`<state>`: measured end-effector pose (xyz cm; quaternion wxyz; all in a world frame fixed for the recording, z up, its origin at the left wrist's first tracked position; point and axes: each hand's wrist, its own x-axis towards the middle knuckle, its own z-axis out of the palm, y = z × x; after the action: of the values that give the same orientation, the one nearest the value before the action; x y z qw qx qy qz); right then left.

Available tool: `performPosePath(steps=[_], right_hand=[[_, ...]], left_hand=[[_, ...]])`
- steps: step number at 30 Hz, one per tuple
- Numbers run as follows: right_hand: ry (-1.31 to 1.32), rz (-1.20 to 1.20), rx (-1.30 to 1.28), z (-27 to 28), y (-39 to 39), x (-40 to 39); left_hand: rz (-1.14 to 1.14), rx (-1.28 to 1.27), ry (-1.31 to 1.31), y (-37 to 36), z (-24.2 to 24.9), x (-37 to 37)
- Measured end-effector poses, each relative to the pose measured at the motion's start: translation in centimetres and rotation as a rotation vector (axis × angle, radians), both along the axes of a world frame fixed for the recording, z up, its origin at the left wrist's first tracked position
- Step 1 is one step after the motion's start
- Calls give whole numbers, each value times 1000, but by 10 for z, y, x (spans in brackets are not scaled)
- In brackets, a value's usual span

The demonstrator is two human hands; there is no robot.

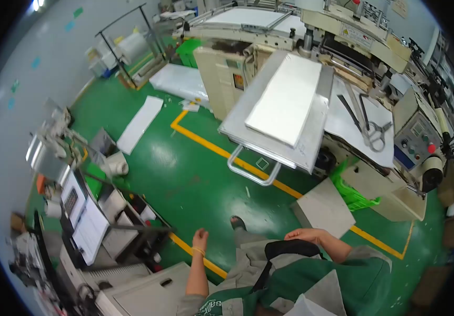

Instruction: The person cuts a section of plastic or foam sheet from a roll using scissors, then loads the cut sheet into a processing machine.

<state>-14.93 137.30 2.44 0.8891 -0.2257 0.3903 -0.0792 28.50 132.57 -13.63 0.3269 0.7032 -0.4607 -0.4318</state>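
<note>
My left hand (200, 239) hangs above the green floor, loosely closed, with nothing visible in it; a yellow band circles the wrist. My right hand (307, 235) is held in front of my waist, beside the black item (293, 248) there. Its fingers are curled inward, and whatever they may hold is hidden. Both hands are away from the machine. Ahead, a stack of white sheets (288, 99) lies on a metal board (237, 119), which has a looped handle (253, 181) on its near side.
Scissors (378, 136) lie on the white-covered side table of the press (353, 37). A control box (415, 131) stands at right. A pale box (323, 209) and green crate (354, 196) sit on the floor. At left are a desk (148, 289) and papers (91, 227).
</note>
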Motion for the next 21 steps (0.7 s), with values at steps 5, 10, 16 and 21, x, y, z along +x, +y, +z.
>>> performPosePath(steps=[5,10,16,21], right_hand=[[290,-202,-165,-26,-80,65],[520,-316,-240,-41,-115,74],[851,-1265,-319,-88,-128,85],[901,-2100,-93,-37,-106,127]], left_hand=[[-187,222,-167,-56,-16,102],[155,354,-134,-58,22,173],[-105,264,-552,-242,-15,270],[-396,-458,-117,-559,141,149]])
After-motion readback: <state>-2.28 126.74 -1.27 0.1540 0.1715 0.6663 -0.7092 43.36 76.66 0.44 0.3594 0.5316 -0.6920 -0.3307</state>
